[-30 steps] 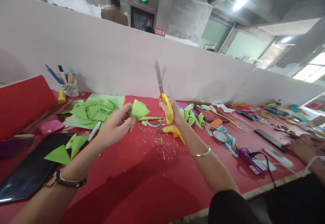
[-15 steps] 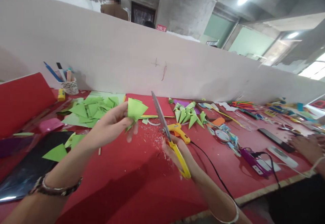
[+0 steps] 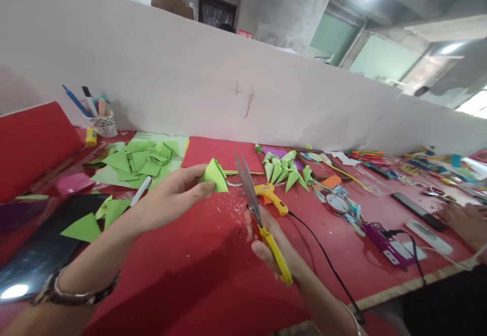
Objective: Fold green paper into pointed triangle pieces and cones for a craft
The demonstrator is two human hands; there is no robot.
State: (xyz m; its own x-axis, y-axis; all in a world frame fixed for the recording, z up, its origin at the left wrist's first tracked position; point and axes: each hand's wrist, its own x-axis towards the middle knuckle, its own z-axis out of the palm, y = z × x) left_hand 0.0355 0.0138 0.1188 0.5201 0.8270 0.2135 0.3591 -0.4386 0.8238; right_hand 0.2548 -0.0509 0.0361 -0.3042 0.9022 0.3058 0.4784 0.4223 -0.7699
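Pinched between the thumb and fingers of my left hand is a folded green paper piece. My right hand is closed round the handles of yellow scissors, whose blades point up and away, slightly apart. The blades are just right of the green paper and do not touch it. Behind my right hand, a yellow glue gun lies on the red table. A pile of cut green paper lies beyond my left forearm.
Green paper cones lie at the back beside red sheets. A pen cup stands back left, a black tablet lies left, and a purple power strip lies right. Another person's hand rests at the far right.
The green paper in my left hand has turned and moved right and down, nearer the scissors. The scissor blades have parted slightly. A white pen now shows beside the green pile.
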